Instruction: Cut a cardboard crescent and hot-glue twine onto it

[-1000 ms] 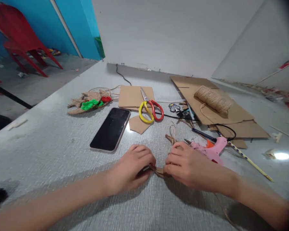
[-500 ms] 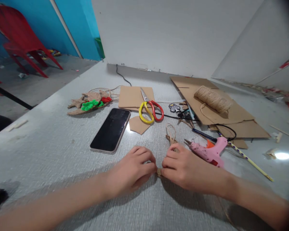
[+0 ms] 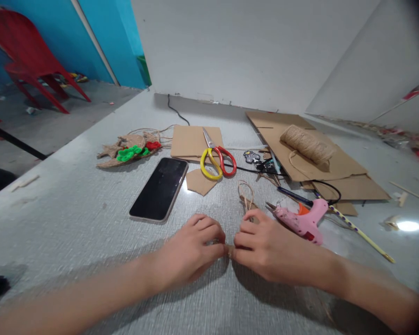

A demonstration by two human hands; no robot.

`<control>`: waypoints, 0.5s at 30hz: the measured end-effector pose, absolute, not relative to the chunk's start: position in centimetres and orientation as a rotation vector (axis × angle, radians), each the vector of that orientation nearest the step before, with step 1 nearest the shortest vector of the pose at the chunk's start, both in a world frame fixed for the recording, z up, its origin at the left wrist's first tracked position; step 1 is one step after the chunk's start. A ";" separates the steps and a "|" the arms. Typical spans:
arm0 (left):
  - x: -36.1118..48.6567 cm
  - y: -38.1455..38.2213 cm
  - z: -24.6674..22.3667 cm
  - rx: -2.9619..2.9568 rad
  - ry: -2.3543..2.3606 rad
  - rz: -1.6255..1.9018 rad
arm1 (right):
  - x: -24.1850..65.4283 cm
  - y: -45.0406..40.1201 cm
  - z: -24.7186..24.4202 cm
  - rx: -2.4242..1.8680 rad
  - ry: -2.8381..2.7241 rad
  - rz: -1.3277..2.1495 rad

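Both hands meet low over the table. My left hand (image 3: 194,249) is closed, fingers bent, pinching one end of a small brown twine-like piece (image 3: 229,251). My right hand (image 3: 267,246) is closed on the same piece from the other side. Only a short bit shows between the fingertips; the rest is hidden, so I cannot tell its full shape. A thin twine loop (image 3: 246,191) rises from the table just beyond my right fingers. Right of that hand lies a pink glue gun (image 3: 305,221), its nozzle pointing left.
A black phone (image 3: 159,188), scissors (image 3: 218,160) with yellow and red handles, and a cut cardboard piece (image 3: 199,182) lie ahead. Far left sits a twine craft (image 3: 129,151) with green and red flowers. A twine roll (image 3: 309,146) rests on cardboard sheets (image 3: 349,170); a patterned stick (image 3: 365,237) lies right.
Both hands stay together on the brown piece, with only slight finger shifts. The whole view has moved a little; the tools on the table have kept their places.
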State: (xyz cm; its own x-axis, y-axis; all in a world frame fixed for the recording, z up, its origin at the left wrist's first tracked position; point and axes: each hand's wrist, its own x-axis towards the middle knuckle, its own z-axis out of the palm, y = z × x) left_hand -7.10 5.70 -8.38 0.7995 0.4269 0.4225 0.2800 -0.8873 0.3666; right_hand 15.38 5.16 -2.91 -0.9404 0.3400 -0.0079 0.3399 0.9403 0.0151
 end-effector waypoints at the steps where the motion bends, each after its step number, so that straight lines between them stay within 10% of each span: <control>1: -7.1 5.7 -8.4 2.710 0.548 0.732 | 15.4 5.1 -2.8 0.553 3.069 0.008; 15: -7.0 5.6 -7.9 2.626 0.628 0.613 | 16.9 5.0 -1.9 0.703 3.036 0.121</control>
State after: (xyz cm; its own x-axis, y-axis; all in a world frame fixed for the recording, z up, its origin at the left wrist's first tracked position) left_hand -6.96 5.61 -7.91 0.8059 0.4963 0.3229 0.3351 -0.8319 0.4424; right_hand 16.88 4.97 -1.93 -0.8982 0.4397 -0.0047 0.4379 0.8954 0.0808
